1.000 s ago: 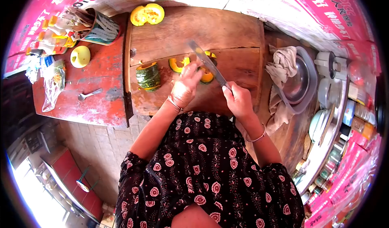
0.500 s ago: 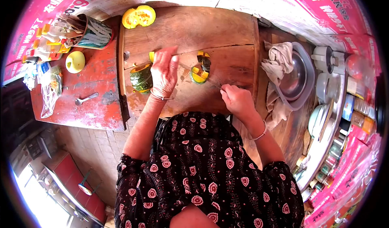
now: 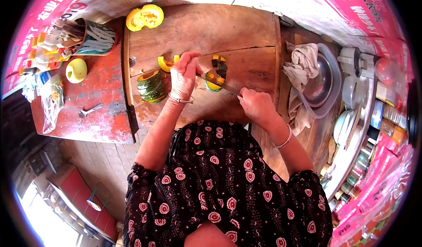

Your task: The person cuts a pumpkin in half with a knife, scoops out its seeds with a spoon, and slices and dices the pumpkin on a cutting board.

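Observation:
My right hand [image 3: 258,107] is wrapped round the handle of a knife [image 3: 229,88], whose blade points left over cut pumpkin pieces [image 3: 212,86]. At the blade's left end is my left hand [image 3: 185,74], its fingers drawn together; whether they touch the blade or hold anything is hidden. A curved yellow pumpkin piece [image 3: 165,64] lies just beyond that hand. To its left sits a dark green sliced pumpkin chunk [image 3: 151,88] on the wooden board [image 3: 246,31]. Half a pumpkin [image 3: 145,17], cut side up, rests at the board's far left.
A pale green round fruit [image 3: 76,70], a spoon [image 3: 91,110] and a plastic bag [image 3: 51,102] lie on the red table [image 3: 105,128] at left, near a utensil container [image 3: 98,38]. At right, a cloth [image 3: 303,62] hangs over a grey basin [image 3: 337,82].
My left hand has moved left from the pieces, then closed its fingers near the blade tip. The knife has swung lower, across the pieces. The view has shifted slightly.

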The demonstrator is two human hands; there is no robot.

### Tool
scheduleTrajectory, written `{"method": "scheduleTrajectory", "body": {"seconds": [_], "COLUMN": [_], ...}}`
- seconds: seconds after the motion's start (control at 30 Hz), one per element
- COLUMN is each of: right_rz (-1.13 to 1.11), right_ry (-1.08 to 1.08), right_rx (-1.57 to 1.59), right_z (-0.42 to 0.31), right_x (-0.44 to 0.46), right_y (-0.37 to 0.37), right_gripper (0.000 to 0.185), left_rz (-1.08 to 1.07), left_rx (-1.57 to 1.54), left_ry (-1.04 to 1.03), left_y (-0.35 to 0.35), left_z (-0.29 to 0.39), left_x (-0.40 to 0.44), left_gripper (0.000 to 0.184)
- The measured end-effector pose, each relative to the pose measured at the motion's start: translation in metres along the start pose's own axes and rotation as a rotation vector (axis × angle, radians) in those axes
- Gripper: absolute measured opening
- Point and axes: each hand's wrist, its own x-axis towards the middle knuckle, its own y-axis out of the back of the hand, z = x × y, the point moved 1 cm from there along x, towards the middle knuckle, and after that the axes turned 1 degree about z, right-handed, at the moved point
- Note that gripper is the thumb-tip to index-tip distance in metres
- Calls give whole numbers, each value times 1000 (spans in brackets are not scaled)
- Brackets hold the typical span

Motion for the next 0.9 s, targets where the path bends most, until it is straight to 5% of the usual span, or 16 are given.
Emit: {"method": "scheduleTrajectory", "body": {"seconds": [0.9], "right_rz": [-125], "right_ry": [-72], "right_rx": [67], "right_z": [-14], "right_x": [2], "right_y": [-3], "right_gripper": [11], "left_rz": [-44], "left_rx": [-99], "left_ry": [42], "left_y": [10], "left_z": [-8], "left_x": [-6], "left_gripper": [22]}}
